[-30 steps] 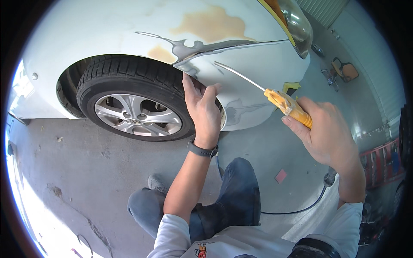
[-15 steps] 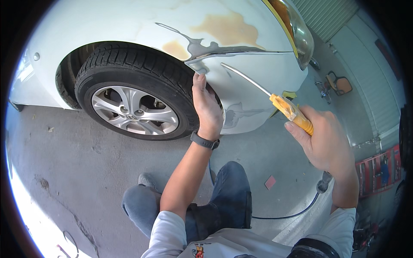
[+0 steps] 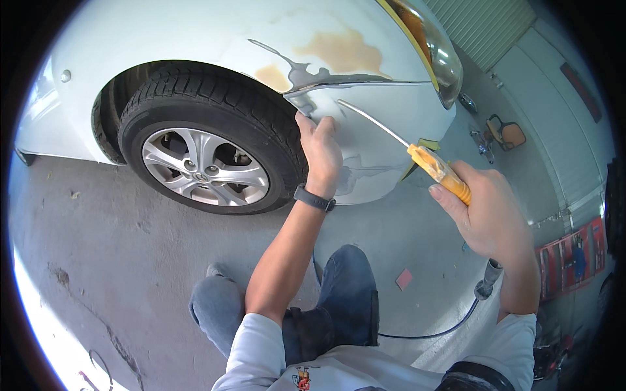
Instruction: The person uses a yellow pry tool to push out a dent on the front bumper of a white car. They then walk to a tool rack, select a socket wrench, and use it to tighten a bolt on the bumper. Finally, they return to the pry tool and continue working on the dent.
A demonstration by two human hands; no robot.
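A pale car body [image 3: 195, 36] shows grey and tan filler patches [image 3: 339, 49] above a black tyre with a silver wheel [image 3: 199, 166]. My left hand [image 3: 319, 146] is at the wheel arch lip beside the tyre, fingers bent round the panel edge just below the seam; some fingertips are hidden. My right hand [image 3: 486, 205] grips a yellow-handled tool [image 3: 435, 171] with a long, thin metal rod, bent near its tip. The tip lies over the panel by the seam; whether it touches is unclear.
A concrete floor [image 3: 130, 254] holds a pink square [image 3: 403, 279] and a hose with a metal fitting [image 3: 486, 283] by my right forearm. A chair [image 3: 505, 132] stands beyond the bumper, a red tool tray [image 3: 570, 251] at right. My bent knees [image 3: 349, 280] are below.
The view has shifted a little. My left hand's fingers straightened half a second ago and are bent again now. My right hand still holds the tool in much the same pose.
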